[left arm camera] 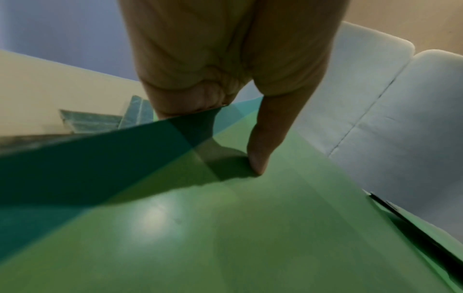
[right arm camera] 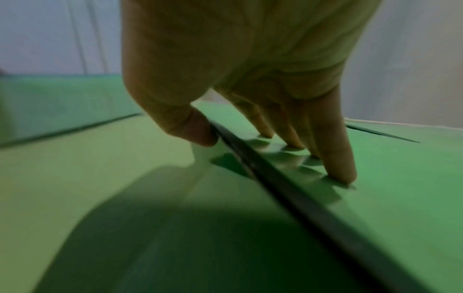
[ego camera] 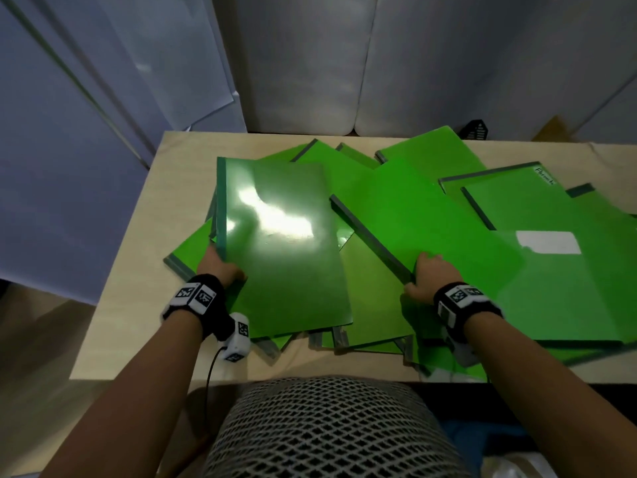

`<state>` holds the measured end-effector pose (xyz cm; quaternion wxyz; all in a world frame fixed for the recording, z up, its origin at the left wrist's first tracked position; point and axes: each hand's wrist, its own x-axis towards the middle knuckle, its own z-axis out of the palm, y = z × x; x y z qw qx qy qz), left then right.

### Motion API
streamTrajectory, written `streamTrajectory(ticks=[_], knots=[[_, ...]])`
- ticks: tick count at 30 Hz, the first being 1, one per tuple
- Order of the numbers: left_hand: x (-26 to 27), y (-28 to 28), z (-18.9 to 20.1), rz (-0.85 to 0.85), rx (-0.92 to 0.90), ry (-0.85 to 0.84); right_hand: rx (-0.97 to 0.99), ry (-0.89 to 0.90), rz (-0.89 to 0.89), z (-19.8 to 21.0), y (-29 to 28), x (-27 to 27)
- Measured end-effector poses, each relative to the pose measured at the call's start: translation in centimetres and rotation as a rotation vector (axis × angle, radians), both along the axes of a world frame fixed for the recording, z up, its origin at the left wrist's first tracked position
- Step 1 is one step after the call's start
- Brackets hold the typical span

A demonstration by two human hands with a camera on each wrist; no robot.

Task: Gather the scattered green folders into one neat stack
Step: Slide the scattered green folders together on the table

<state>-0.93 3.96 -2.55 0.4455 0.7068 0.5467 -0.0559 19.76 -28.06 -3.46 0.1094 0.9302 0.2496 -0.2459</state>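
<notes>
On the pale wooden table (ego camera: pixel 138 236) a loose fan of glossy green plastic folders with grey-green spines covers most of the top, and every place below is given relative to the glossy green folder with the bright glare (ego camera: pixel 282 243), which lies at the left of the spread with its long axis running away from the person.

The left hand (ego camera: pixel 220 267) grips this folder at its near-left corner. In the left wrist view the thumb (left arm camera: pixel 260 142) presses flat on the cover while the other fingers (left arm camera: pixel 185 99) curl under the spine edge, so the corner is pinched and seems raised off the folders beneath.

Just to the right of it, and overlapping its right edge, lies the large green folder with the dark spine (ego camera: pixel 431 219), slanted so that its spine runs from the far-left down toward the person. The right hand (ego camera: pixel 431 277) has hold of the near end of that spine: in the right wrist view the fingers (right arm camera: pixel 338 158) rest spread on the cover and the thumb (right arm camera: pixel 195 128) hooks below the dark edge.

More folders lie further right and beyond (several half-hidden under one another), and a few poke out nearer the person, below both held ones.

The coming move likely turns on that slant: the right-hand folder must swing until its spine lies parallel to the glare folder's, then slide left onto it. The right hand is the nearer one for that.
</notes>
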Motion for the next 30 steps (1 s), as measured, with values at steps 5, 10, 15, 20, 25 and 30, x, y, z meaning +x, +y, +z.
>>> streamTrajectory(ticks=[5,10,15,20,25,30], knots=[[0.2,-0.7,0.6,-0.091,0.005,-0.06,0.121,0.028,-0.015,5.9,1.8,1.1],[3.5,-4.3,1.0,-0.201,-0.108,-0.109,0.123,0.031,0.117,7.1,8.1,-2.6],[5.7,-7.0,0.6,-0.241,-0.219,-0.04,0.027,0.105,0.117,4.2,10.8,-5.3],[5.8,-3.5,0.2,-0.374,0.021,0.091,0.212,0.036,-0.322,3.5,5.5,0.9],[7.5,2.7,1.1,-0.482,0.401,0.258,0.096,0.064,-0.592,0.8,-0.9,3.1],[9.3,6.6,-0.3,-0.557,0.428,0.434,0.08,0.064,-0.597,-1.2,-1.8,1.1]])
